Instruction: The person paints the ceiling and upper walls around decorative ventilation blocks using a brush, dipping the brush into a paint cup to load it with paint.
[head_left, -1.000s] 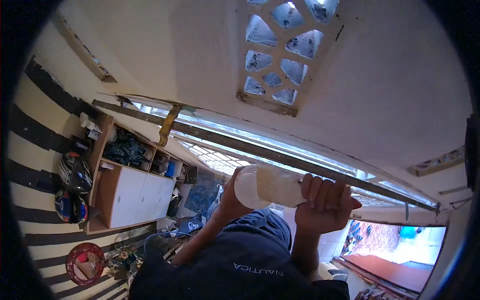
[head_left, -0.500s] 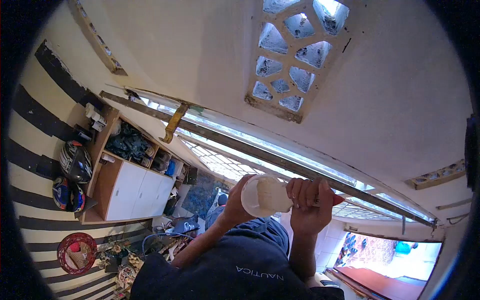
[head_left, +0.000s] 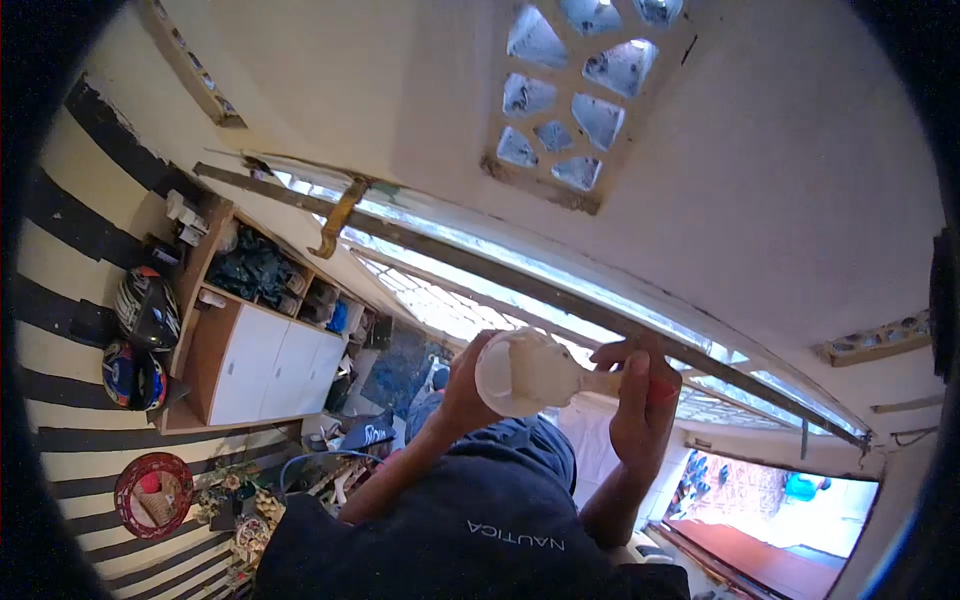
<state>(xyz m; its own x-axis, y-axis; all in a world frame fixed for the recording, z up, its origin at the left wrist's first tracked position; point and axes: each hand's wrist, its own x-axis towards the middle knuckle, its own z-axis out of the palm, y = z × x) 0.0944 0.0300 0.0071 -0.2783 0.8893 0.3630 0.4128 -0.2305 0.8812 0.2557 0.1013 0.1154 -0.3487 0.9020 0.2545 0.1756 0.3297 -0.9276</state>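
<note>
Holding white tub (head_left: 494,376) in curled left hand (head_left: 465,392), in front of dark shirt (head_left: 420,520), gripping red-handled tool (head_left: 600,382) in partly closed right hand (head_left: 641,405), pale head (head_left: 540,370) at tub's mouth, can't make out contents.

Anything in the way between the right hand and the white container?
Only the red-handled tool gripped in the right hand; it spans the gap, overlapping the white container in this view. The left hand holds the container from the far side. Nothing else visible intervenes.
</note>
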